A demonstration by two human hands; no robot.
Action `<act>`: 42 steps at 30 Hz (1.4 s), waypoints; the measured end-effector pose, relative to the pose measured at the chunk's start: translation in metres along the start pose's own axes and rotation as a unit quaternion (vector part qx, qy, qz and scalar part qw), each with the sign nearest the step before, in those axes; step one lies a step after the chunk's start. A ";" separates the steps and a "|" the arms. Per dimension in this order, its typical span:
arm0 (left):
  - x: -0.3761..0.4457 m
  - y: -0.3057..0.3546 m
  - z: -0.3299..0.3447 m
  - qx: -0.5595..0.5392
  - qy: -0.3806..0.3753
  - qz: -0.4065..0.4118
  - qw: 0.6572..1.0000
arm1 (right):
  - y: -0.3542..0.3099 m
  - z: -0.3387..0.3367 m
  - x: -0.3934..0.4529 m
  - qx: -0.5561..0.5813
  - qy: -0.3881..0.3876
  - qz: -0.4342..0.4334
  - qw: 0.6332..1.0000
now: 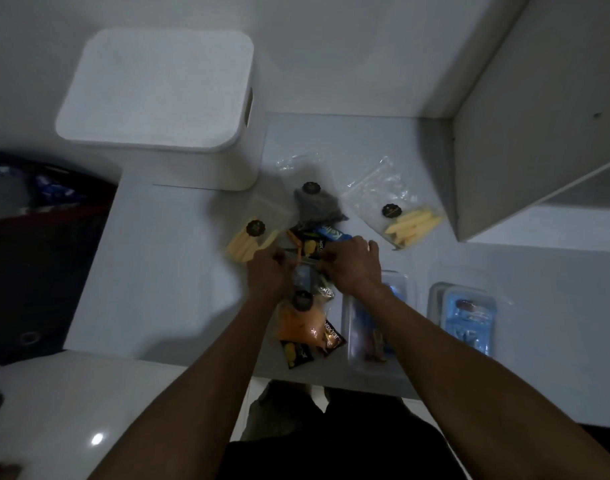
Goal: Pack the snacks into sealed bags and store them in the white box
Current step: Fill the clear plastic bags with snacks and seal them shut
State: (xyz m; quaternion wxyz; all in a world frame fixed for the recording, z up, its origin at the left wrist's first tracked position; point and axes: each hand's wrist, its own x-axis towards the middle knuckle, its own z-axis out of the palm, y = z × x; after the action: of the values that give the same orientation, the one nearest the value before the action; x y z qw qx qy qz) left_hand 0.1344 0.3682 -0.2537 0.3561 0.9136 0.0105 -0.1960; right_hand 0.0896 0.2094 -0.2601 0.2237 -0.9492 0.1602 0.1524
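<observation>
- Both forearms reach forward over the desk [179,271], and the two hands meet close together at the middle of it.
- The left hand [267,275] has its fingers curled, pinching the left end of the top edge of a clear bag [305,275].
- The right hand [352,268] pinches the same edge from the right side, its knuckles turned up; whether the strip is already pressed closed, I cannot tell.
- This bag lies between the wrists, and orange snacks [298,323] with a round dark sticker show in its lower part.
- I count three other clear bags further away: one with pale yellow sticks [244,242] to the left, one with dark content [317,206] in the middle, one with yellow sticks [412,225] to the right.
- Small snack packets [317,242] lie loose under the hands, and more are at the near edge; the exact number is unclear.
- Two clear trays [468,317] with blue packs stand to the right.
- One white box [158,98] stands at the far left of the desk, its lid on, well apart from the hands.
</observation>
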 end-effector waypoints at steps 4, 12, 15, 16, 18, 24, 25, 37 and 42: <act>-0.007 -0.001 -0.011 -0.054 -0.005 0.008 0.998 | 0.001 -0.013 -0.001 0.050 -0.008 -0.036 0.998; -0.026 0.016 -0.054 -0.154 -0.026 0.037 0.987 | -0.026 -0.052 -0.020 0.202 0.009 -0.077 0.976; -0.034 0.027 -0.075 -0.179 0.004 0.068 0.981 | -0.045 -0.069 -0.030 0.219 0.023 -0.091 0.971; -0.036 0.030 -0.082 -0.192 0.013 0.081 0.978 | -0.051 -0.075 -0.033 0.221 0.034 -0.097 0.970; -0.040 0.037 -0.095 -0.208 0.034 0.119 0.970 | -0.066 -0.088 -0.038 0.219 0.055 -0.111 0.968; -0.051 0.049 -0.126 -0.233 0.083 0.204 0.947 | -0.105 -0.115 -0.055 0.197 0.121 -0.145 0.962; -0.054 0.050 -0.130 -0.234 0.088 0.215 0.944 | -0.109 -0.117 -0.059 0.196 0.130 -0.144 0.961; -0.074 0.046 -0.156 -0.245 0.094 0.203 0.943 | -0.134 -0.117 -0.085 0.202 0.182 -0.153 0.950; -0.072 0.060 -0.159 -0.264 0.060 0.213 0.939 | -0.128 -0.131 -0.088 0.198 0.200 -0.129 0.951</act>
State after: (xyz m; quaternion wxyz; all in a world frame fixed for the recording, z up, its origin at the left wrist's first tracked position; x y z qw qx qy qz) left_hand 0.1331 0.4368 -0.0820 0.6169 0.7774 -0.1120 -0.0508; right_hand 0.0865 0.2765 -0.0691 0.3888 -0.9093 0.1044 -0.1052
